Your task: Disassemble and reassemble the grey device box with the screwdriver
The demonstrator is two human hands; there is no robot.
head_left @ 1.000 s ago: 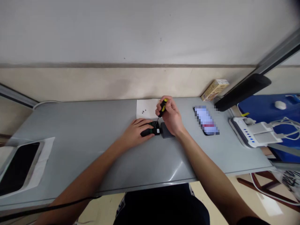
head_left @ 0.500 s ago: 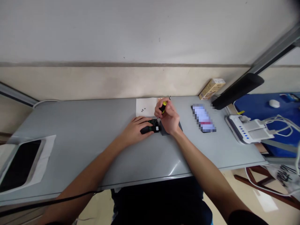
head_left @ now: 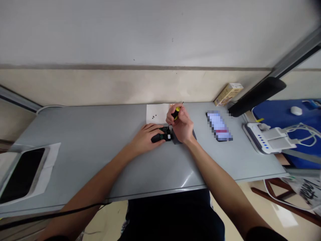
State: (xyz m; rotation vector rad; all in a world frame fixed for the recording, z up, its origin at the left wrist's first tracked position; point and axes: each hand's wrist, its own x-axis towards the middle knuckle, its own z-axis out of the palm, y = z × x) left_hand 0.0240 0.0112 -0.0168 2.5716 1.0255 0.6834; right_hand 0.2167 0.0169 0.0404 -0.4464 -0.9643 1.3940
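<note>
My right hand (head_left: 182,125) is closed around a small screwdriver (head_left: 175,114) with a yellow and black handle, its tip pointing down at a small black device (head_left: 162,135) with green inside. My left hand (head_left: 145,136) rests on the grey table (head_left: 87,150) and pins the left end of that device under its fingers. A dark grey flat piece (head_left: 178,138) lies right beside the device, partly under my right hand. Just behind, a white paper sheet (head_left: 156,113) carries a few tiny black screws (head_left: 153,116).
A phone with a lit screen (head_left: 219,126) lies right of my hands. A small cardboard box (head_left: 228,94) stands at the back right by a black lamp head (head_left: 257,96). A white charging hub (head_left: 265,142) with cables sits at the right edge. A tablet (head_left: 21,174) on paper lies far left.
My right hand with the screwdriver has shifted slightly, and the view has swayed a little. My left hand keeps its hold on the device.
</note>
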